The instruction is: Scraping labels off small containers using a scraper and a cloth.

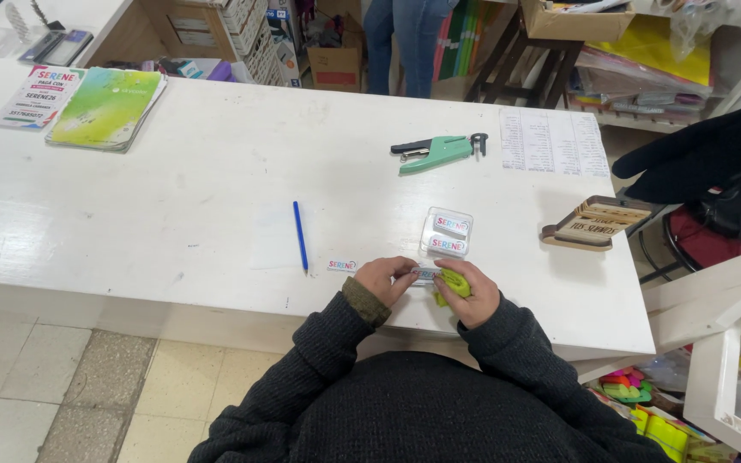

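My left hand [385,279] and my right hand [471,294] meet at the near edge of the white counter [173,206]. Between their fingertips they pinch a small white sticker label [426,274] with coloured print. A small yellow-green object [454,284] is cupped in my right hand; its kind is unclear. Just beyond the hands stands a clear plastic box [446,232] holding more such labels. One loose label [342,266] lies on the counter left of my left hand.
A blue pen [300,236] lies left of the hands. A green stapler [437,152] and a printed sheet [551,141] sit farther back. A cardboard box [595,224] is at right, booklets [105,107] at far left. A person's legs [405,43] stand behind the counter.
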